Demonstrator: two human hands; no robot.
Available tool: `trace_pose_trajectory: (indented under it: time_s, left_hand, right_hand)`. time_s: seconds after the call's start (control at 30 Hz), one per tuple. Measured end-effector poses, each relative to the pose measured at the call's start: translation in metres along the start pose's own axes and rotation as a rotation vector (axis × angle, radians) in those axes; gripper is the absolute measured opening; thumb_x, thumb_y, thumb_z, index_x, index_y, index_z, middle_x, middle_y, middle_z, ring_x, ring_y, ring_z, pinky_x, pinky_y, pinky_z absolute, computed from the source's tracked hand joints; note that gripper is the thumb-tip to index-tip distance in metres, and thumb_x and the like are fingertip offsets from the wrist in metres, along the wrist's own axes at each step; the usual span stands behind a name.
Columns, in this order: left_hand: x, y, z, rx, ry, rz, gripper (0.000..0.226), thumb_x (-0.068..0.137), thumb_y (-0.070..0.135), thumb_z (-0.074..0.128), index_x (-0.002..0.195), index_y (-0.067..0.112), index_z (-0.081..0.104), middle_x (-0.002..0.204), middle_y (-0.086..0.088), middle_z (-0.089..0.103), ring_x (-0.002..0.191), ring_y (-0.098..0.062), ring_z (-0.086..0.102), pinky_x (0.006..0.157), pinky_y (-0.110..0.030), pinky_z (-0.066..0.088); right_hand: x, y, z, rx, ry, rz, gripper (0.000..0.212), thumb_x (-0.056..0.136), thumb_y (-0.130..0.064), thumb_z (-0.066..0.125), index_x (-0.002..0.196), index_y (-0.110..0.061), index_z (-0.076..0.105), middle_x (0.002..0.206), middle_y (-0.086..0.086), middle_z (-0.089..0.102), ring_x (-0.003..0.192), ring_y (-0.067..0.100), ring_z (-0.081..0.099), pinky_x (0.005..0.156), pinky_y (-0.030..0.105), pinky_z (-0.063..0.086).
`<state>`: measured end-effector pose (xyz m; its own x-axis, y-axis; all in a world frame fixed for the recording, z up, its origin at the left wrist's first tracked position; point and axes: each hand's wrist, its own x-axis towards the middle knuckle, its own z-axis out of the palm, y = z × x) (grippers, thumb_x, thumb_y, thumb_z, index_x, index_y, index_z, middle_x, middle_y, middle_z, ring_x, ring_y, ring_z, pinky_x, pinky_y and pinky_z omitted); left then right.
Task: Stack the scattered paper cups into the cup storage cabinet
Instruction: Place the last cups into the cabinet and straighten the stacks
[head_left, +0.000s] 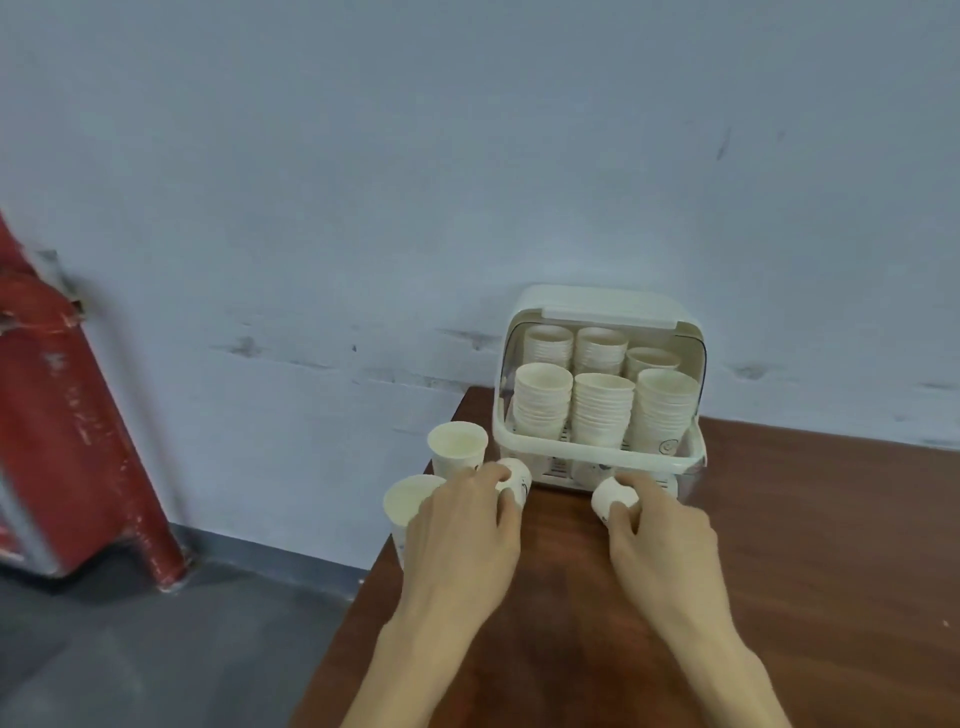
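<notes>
The white cup storage cabinet (597, 453) stands open at the back of the brown table, filled with several stacks of white paper cups (602, 410). My left hand (467, 525) grips a paper cup lying on its side (517, 478) just in front of the cabinet's left corner. My right hand (660, 525) curls round another cup on its side (613, 496) in front of the cabinet. Two upright cups stand at the table's left edge: one further back (457, 447), one nearer (408, 506), partly behind my left hand.
The wooden table (779, 571) ends at a left edge running diagonally toward me, with grey floor (156, 649) below. A red cylinder (67, 415) leans against the pale wall at far left. Bare tabletop lies right of my hands.
</notes>
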<state>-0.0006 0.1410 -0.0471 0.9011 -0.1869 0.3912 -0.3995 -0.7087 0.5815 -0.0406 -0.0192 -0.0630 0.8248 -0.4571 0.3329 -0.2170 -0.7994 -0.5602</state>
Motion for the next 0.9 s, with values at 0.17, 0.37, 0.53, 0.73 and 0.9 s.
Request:
trace_pose_trajectory:
  time_s: [0.17,0.37,0.53,0.73,0.9]
  left_hand:
    - [-0.030,-0.025,-0.011,0.109,0.032,-0.088,0.031,0.097,0.031,0.040,0.127,0.031,0.050,0.102,0.008,0.066,0.094,-0.018,0.060,0.074,-0.031,0.046]
    - [-0.031,-0.038,-0.009,0.249,-0.023,-0.178,0.028,0.097,0.027,0.037,0.122,0.021,0.047,0.096,-0.001,0.064,0.087,-0.024,0.060,0.071,-0.034,0.046]
    - [-0.030,-0.047,-0.003,0.298,-0.035,-0.205,0.019,0.097,0.026,0.035,0.099,0.018,0.052,0.087,-0.001,0.062,0.080,-0.023,0.060,0.070,-0.038,0.051]
    - [-0.034,-0.043,-0.007,0.291,-0.031,-0.160,0.016,0.098,0.027,0.035,0.093,0.021,0.049,0.079,0.004,0.055,0.070,-0.016,0.051,0.062,-0.029,0.044]
    - [-0.036,-0.027,-0.013,0.277,-0.051,-0.091,0.014,0.099,0.027,0.035,0.088,0.023,0.044,0.076,0.006,0.051,0.064,-0.012,0.046,0.058,-0.024,0.035]
  right_hand:
    - [-0.034,0.009,0.016,-0.018,-0.052,0.165,0.028,0.095,-0.026,0.046,0.122,-0.026,0.053,0.102,0.013,0.064,0.093,0.036,0.060,0.073,0.036,0.043]
    - [-0.050,0.009,0.022,-0.030,0.052,0.386,0.019,0.094,-0.027,0.045,0.104,-0.011,0.042,0.100,0.017,0.064,0.095,0.042,0.059,0.077,0.042,0.045]
    - [-0.046,0.009,0.030,-0.096,0.011,0.395,0.030,0.096,-0.035,0.045,0.110,-0.008,0.045,0.107,0.013,0.064,0.102,0.035,0.060,0.079,0.040,0.046]
    - [-0.039,0.006,0.044,-0.064,0.014,0.389,0.023,0.098,-0.029,0.042,0.108,-0.010,0.048,0.106,0.013,0.064,0.100,0.035,0.060,0.077,0.039,0.045]
    - [-0.031,0.004,0.046,-0.035,0.082,0.394,0.019,0.098,-0.024,0.042,0.107,-0.010,0.050,0.103,0.013,0.065,0.097,0.035,0.061,0.073,0.038,0.043]
